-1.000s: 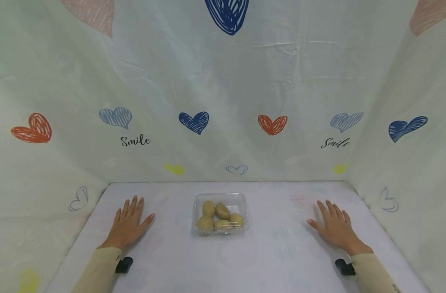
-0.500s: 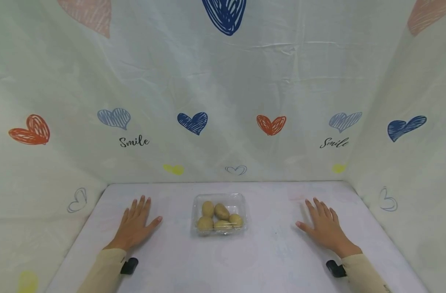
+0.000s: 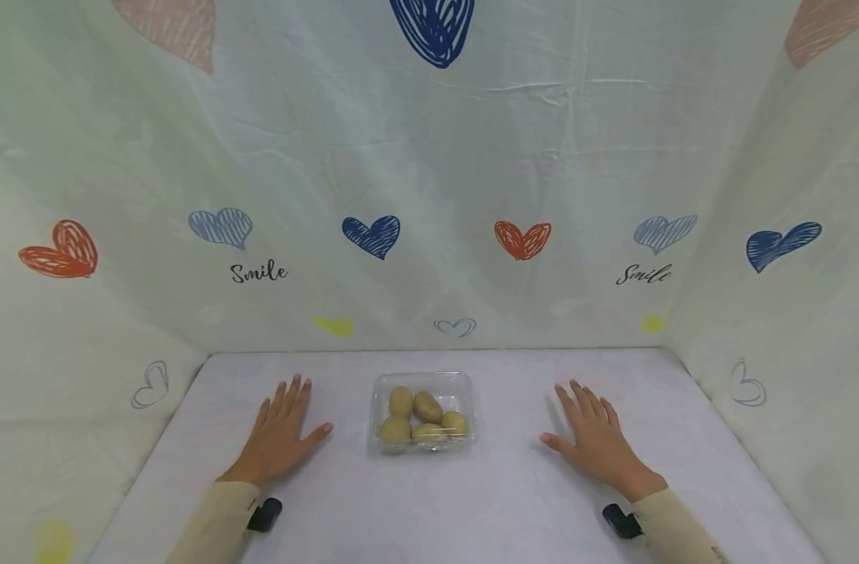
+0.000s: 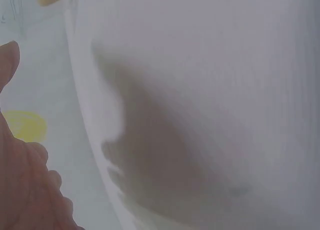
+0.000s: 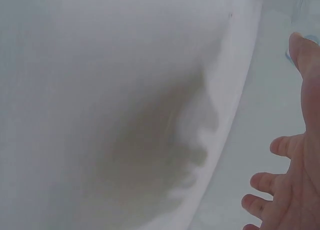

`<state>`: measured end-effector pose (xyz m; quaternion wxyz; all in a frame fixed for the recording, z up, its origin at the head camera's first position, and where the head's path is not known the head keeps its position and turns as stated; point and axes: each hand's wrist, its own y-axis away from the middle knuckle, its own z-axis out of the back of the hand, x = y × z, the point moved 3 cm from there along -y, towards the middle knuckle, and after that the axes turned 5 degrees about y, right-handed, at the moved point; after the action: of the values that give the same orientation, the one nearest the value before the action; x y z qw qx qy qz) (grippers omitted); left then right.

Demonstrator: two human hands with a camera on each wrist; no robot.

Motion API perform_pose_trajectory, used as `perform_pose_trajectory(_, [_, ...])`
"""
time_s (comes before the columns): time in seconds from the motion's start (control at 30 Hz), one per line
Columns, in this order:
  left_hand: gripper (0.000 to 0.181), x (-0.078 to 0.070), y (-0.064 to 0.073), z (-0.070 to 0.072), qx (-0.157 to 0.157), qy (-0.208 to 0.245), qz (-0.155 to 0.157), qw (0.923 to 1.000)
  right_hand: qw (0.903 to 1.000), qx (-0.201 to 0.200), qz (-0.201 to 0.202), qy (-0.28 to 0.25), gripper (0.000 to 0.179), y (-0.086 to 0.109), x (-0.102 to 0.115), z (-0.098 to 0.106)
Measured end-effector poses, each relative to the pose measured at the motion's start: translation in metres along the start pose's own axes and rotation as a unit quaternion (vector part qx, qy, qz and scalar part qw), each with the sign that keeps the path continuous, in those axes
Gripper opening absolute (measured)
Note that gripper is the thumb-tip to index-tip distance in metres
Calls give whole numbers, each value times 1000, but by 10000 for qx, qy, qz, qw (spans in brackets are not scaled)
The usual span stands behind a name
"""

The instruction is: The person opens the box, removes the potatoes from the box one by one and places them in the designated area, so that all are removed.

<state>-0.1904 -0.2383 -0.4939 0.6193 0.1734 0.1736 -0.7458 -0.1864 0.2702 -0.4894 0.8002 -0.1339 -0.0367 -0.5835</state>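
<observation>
Potatoes (image 3: 427, 407) in clear container (image 3: 452, 389) | hands (image 3: 277, 439) (image 3: 597, 443) spread, above table (image 3: 429, 517), well apart, one each side

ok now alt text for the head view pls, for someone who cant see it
A clear plastic container of five potato-like items sits on a white table. A person's left hand and right hand, fingers outstretched, hover on either side, apart from the container. Behind is a pale backdrop printed with hearts and "Smile".
</observation>
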Motion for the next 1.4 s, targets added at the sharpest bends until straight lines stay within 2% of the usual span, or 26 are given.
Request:
perform_pose_trajectory(0.2, [94,-10,0,-3,-100,128,-262,9995,9994,-186,273,-138,89,-4,18,-3])
perform_pose_trajectory(0.43, [100,-27,1,-5,-123,236,-556,9981,9990,-145,383,-165,90,-9,37,-9])
perform_pose_trajectory(0.6, [105,-41,5,-7,20,220,-703,9973,9985,-175,486,-197,90,-9,51,-14])
perform_pose_trajectory(0.7, [107,-47,6,-10,97,205,-765,9968,9981,-116,554,-234,92,-9,61,-15])
perform_pose_trajectory(0.97, [108,-57,7,-17,-36,281,-972,9949,9981,170,570,-165,94,-11,83,-17])
perform_pose_trajectory(1.23, [109,-68,6,-25,54,460,-974,9942,9962,-46,793,-347,97,-12,98,-26])
perform_pose_trajectory(1.4, [107,-74,6,-29,21,562,-1057,9928,9962,12,764,-418,98,-14,109,-29])
